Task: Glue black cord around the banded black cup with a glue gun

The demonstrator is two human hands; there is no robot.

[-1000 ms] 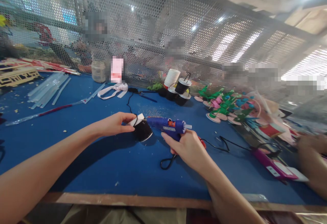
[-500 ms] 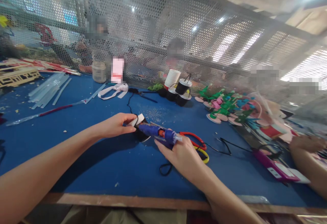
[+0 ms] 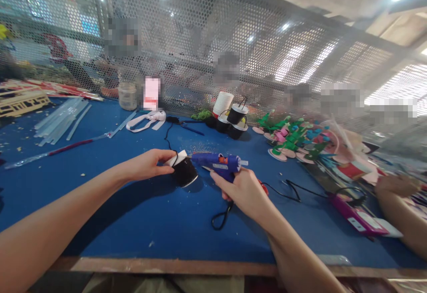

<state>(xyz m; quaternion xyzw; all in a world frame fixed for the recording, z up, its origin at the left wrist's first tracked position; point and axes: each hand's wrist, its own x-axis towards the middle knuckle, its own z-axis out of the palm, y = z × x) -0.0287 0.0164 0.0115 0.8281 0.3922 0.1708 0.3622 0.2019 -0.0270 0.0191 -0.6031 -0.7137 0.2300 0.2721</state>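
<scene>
My left hand (image 3: 155, 164) pinches the white edge of a small paper cup (image 3: 185, 172) whose side is wrapped in black yarn. The cup lies tilted just above or on the blue table; a loose strand of black yarn (image 3: 167, 136) runs from it toward the back. In my right hand (image 3: 246, 189), fingers wrapped round the handle, is a blue glue gun (image 3: 218, 162) with a clear glue stick poking out behind. Its nozzle points left, close to the cup's upper edge; whether they touch I cannot tell. A red handle loop (image 3: 263, 187) shows partly behind my right hand.
Clear glue sticks (image 3: 60, 121) and white ribbon (image 3: 147, 120) lie back left. Stacked white cups (image 3: 223, 103) and black-wrapped cups (image 3: 237, 114) stand by the mesh screen (image 3: 187, 39). Green craft pieces (image 3: 293, 138), a purple power strip (image 3: 360, 217) and another person's arm (image 3: 396, 195) are right.
The glue gun has shifted right and levelled out, uncovering more of the black-wrapped cup. My left hand keeps its hold, nearly unmoved. The yellow loop near my right hand is now hidden.
</scene>
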